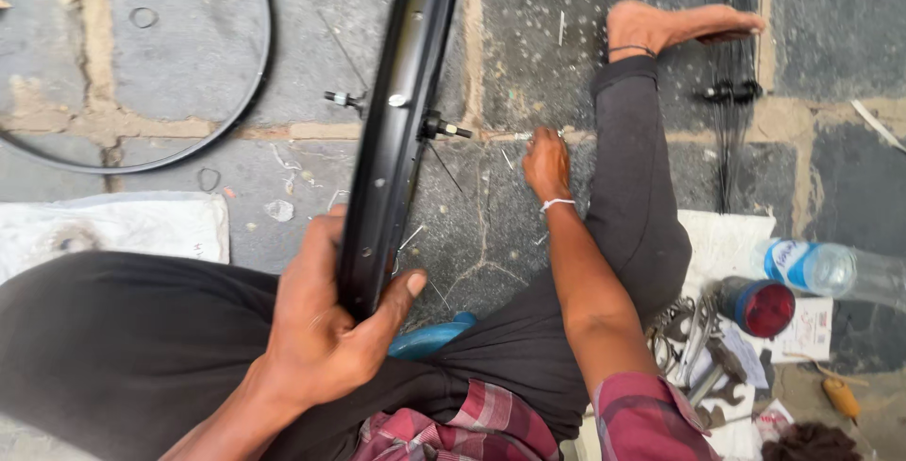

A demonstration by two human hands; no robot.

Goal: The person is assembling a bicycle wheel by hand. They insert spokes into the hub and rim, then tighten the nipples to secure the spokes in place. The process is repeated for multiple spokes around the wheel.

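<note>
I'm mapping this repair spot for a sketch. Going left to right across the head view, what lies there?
White cloth → left hand gripping the black wheel rim → right hand on the ground → bundle of spokes → red-capped tin → plastic bottle.

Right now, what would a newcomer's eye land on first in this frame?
The black wheel rim running up the middle, gripped at its near end by the left hand. Next, the right hand reaching down to the stone floor beside the rim, fingers at a thin spoke. At the right edge, a red-capped tin and a plastic bottle lie among tools.
</note>
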